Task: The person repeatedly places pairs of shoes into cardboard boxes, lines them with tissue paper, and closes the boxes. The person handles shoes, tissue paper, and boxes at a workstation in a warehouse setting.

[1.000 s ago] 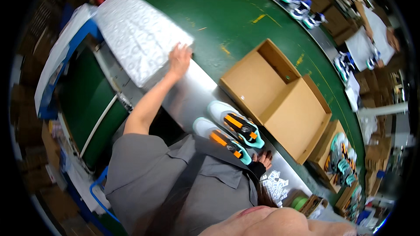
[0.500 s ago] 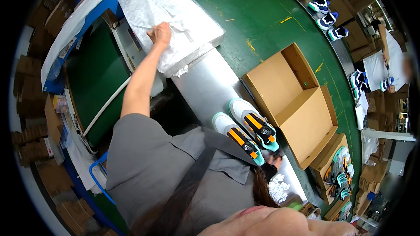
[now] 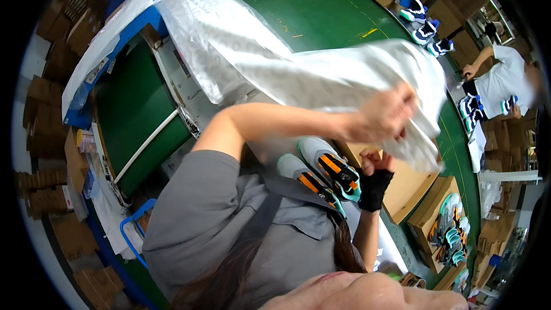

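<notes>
My left hand (image 3: 383,118) is raised over the work table and grips a large sheet of white wrapping paper (image 3: 344,80), which billows across the middle of the view. Just below it my right hand (image 3: 376,163), in a black wrist wrap, is curled shut by the sheet's lower edge; I cannot tell whether it pinches the paper. A pair of grey shoes with orange and teal trim (image 3: 321,173) lies on the metal table under my left arm. An open cardboard box (image 3: 410,186) sits right beside them, partly hidden by the paper.
A stack of white paper sheets (image 3: 212,34) lies at the table's far end. A green conveyor belt in a blue frame (image 3: 138,117) runs on the left. A co-worker in a white shirt (image 3: 499,86) stands far right near more shoes (image 3: 422,20). A box of shoes (image 3: 450,229) sits lower right.
My left hand has lifted one sheet off the far stack and swung it right, over the shoes and box. My right hand has come up beneath the sheet.
</notes>
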